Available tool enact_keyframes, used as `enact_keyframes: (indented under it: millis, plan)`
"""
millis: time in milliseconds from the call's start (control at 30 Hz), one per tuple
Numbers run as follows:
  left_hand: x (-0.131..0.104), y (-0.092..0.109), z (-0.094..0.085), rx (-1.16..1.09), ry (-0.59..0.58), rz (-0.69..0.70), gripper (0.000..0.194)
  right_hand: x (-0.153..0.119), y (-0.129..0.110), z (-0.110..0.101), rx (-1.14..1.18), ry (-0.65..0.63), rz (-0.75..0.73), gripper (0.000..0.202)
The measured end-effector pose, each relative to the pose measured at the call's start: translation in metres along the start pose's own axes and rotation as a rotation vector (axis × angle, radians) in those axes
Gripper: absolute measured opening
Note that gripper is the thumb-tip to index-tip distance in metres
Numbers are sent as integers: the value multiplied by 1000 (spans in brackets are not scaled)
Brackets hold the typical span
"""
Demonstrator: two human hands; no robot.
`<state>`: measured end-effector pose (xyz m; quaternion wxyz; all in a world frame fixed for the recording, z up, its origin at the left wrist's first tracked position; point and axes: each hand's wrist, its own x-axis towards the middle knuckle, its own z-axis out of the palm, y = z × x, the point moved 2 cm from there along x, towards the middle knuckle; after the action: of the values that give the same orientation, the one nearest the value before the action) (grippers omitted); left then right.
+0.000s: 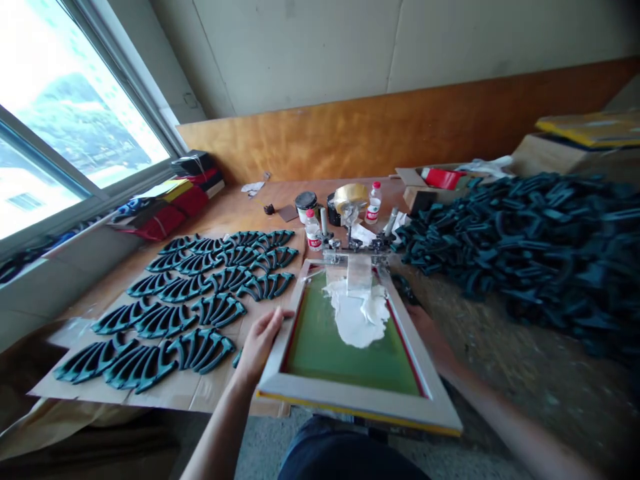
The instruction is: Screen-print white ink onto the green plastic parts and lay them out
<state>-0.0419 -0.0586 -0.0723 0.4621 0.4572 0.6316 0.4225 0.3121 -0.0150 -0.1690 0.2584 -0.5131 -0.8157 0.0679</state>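
Note:
A framed printing screen [360,387] with green mesh is tilted up in front of me. White ink [357,320] lies on its upper half, below a clear squeegee-like block [359,277]. My left hand [263,339] is at the frame's left edge, fingers curled together, their tips partly hidden by the frame; what they hold cannot be made out. On the other side, my right hand [424,325] is partly behind the frame's right edge. Its fingers close around a dark green curved part [404,289].
Rows of green curved parts [155,320] lie on cardboard [200,400] at left. A large heap of similar parts [540,233] covers the right side. Behind the metal hinge clamps [355,243] stand bottles [373,203], an ink tub [306,205] and a tape roll [350,195].

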Motion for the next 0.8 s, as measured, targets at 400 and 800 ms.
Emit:
enact_keyframes:
  millis: [400,800]
  plan:
    - [12,-106,20,278,-69,-76,63,59,-81,6,-196,-292,-161,13]
    - [10,-104,19,333,-51,-80,58,22,-84,-5,-19,-149,-485,18]
